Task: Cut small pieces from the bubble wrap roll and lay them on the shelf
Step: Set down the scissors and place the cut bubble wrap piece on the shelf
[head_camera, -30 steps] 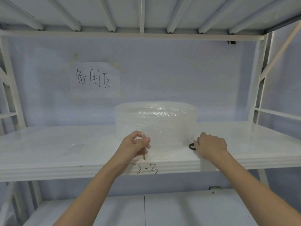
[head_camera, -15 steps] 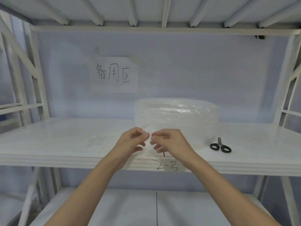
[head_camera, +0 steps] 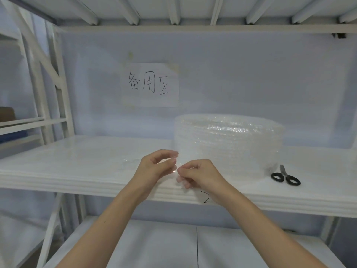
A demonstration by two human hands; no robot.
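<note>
A: White shelf (head_camera: 81, 167): bubble wrap roll (head_camera: 228, 142) upright, scissors (head_camera: 285, 176) beside it. Hands?
B: Left hand (head_camera: 154, 167), right hand (head_camera: 199, 174) both pinch 1 small piece (head_camera: 176, 172). Lay it flat, clear of the roll.

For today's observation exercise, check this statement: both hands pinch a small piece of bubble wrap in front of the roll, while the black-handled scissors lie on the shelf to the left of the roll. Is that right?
Not quite. The scissors lie on the shelf to the right of the roll, not the left, as the head view shows. The rest holds: the left hand and right hand both pinch a small piece of bubble wrap in front of the roll.
</note>
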